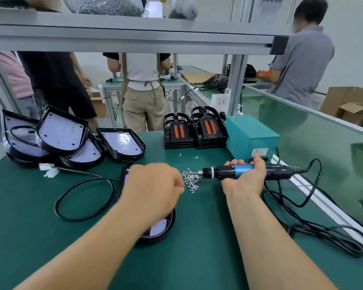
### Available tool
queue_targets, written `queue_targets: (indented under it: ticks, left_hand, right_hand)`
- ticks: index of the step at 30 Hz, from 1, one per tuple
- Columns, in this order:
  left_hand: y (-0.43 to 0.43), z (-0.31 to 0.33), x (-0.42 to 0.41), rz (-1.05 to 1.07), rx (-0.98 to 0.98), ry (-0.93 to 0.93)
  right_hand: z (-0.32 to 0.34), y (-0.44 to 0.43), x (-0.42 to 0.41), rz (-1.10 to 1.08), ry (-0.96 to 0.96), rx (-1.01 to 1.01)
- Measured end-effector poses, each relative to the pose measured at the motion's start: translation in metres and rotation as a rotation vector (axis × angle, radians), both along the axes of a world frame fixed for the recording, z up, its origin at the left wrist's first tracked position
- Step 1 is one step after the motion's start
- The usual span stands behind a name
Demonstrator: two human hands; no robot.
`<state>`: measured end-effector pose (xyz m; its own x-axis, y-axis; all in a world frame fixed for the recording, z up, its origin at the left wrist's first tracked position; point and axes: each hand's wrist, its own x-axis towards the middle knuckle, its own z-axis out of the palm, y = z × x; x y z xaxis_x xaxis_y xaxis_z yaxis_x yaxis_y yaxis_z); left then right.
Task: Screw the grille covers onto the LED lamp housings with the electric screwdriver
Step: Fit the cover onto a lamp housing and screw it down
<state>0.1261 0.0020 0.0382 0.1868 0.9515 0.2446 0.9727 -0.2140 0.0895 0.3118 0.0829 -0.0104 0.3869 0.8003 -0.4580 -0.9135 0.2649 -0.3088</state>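
My right hand point(246, 175) grips the black and blue electric screwdriver point(224, 171), held level with its bit touching a small heap of silver screws point(190, 181) on the green mat. My left hand point(153, 188) hovers with curled fingers at the left edge of that heap, above a black LED lamp housing point(159, 229) with a white board inside; the hand and forearm hide most of the housing. What the left fingertips hold cannot be seen. Two stacks of black grille covers point(195, 129) with orange inserts stand at the back of the mat.
Several open lamp housings point(71, 139) are piled at the back left, with a white connector point(48, 169) and a looped black cable point(86, 199). A teal power box point(250, 136) stands at the back right; the screwdriver's cord point(314, 227) coils along the right edge. People stand beyond the bench.
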Motion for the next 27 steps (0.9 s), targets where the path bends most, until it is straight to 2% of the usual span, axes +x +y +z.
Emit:
queue_targets:
  ticks: [3, 6, 16, 22, 27]
  left_hand:
    - [0.019, -0.012, 0.030, -0.052, -0.036, 0.224]
    - [0.034, -0.020, 0.038, -0.021, -0.095, 0.308]
    - [0.052, -0.041, 0.041, 0.045, -0.113, 0.257]
    - [0.053, -0.040, 0.043, 0.027, -0.151, 0.337]
    - [0.051, -0.037, 0.041, 0.003, -0.117, 0.182]
  right_hand:
    - [0.000, 0.000, 0.001, -0.008, 0.013, -0.015]
    - [0.001, 0.000, 0.003, -0.025, 0.039, -0.025]
    - [0.001, 0.000, 0.004, -0.022, 0.058, -0.026]
    - [0.001, 0.000, 0.005, -0.017, 0.085, -0.024]
    - [0.002, 0.000, 0.006, -0.029, 0.107, -0.022]
